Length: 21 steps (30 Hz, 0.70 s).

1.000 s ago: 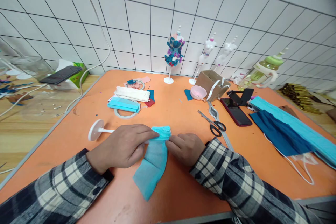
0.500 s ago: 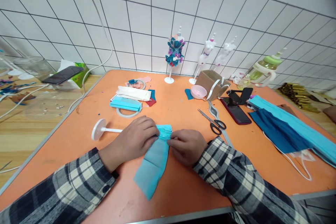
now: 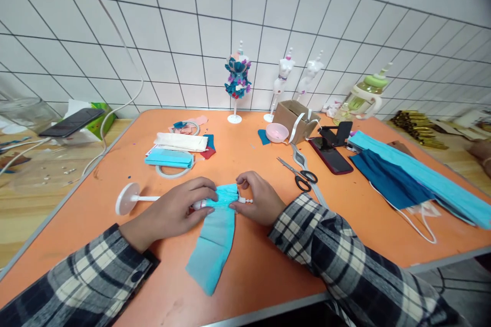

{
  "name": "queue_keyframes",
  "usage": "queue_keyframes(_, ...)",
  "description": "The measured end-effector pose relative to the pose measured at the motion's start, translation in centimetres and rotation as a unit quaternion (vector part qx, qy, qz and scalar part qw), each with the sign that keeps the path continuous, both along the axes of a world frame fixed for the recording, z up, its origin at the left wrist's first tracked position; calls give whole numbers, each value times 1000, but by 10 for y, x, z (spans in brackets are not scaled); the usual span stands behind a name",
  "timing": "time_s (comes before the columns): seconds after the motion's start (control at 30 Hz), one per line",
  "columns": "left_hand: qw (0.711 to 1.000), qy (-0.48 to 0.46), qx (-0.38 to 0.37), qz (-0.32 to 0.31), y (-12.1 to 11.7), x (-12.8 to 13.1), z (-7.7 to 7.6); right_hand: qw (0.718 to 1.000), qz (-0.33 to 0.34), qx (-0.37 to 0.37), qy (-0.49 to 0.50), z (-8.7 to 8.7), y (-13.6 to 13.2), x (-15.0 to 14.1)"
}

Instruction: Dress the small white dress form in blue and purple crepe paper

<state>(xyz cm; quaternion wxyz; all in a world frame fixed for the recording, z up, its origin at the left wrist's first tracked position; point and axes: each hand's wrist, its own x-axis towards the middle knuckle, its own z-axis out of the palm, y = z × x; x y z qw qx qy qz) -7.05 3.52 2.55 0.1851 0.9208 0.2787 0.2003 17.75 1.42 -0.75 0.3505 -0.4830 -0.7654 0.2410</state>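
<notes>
A small white dress form [image 3: 198,205] lies on its side on the orange table, its round base to the left and its beaded neck tip to the right. Pleated light-blue fabric [image 3: 215,245] lies across its body, gathered at the top, with the loose part hanging toward me. My left hand [image 3: 178,207] is closed around the form and the gathered fabric. At the fabric's right edge, my right hand [image 3: 257,199] touches it with thumb and index finger on either side of the neck tip; its other fingers are curled and partly hidden.
Black-handled scissors [image 3: 301,176] and a grey zipper strip [image 3: 299,156] lie to the right. Behind them are a phone [image 3: 330,156], a pink bowl [image 3: 276,133] and a cardboard box [image 3: 293,112]. Folded masks [image 3: 169,157] lie left; upright dress forms [image 3: 284,69] stand along the wall.
My right thumb and index finger have spread apart around the neck tip, which now shows. My left hand has shifted its fingers, baring part of the form. The view has turned slightly right.
</notes>
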Motion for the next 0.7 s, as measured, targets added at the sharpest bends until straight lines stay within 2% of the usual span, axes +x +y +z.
queue_keyframes(0.1,1000,25,18,8,1,-5,2,998,14,-53,-3,1,5,2)
queue_keyframes(0.17,999,47,0,6,2,-6,4,996,15,-84,15,2,9,3)
queue_keyframes(0.27,995,53,-84,0,2,-5,12,989,10,-143,41,5,10,6)
queue_keyframes(0.37,974,29,-225,-1,1,0,21,984,32,-174,27,8,9,10)
queue_keyframes(0.43,953,18,-303,-5,0,4,26,988,45,-149,-1,9,9,12)
queue_keyframes(0.5,941,10,-338,2,-2,7,28,995,38,-92,-16,9,10,14)
queue_keyframes(0.6,940,9,-339,32,-4,10,27,999,32,29,12,11,10,13)
queue_keyframes(0.7,947,15,-318,48,-6,11,24,988,85,124,35,16,4,11)
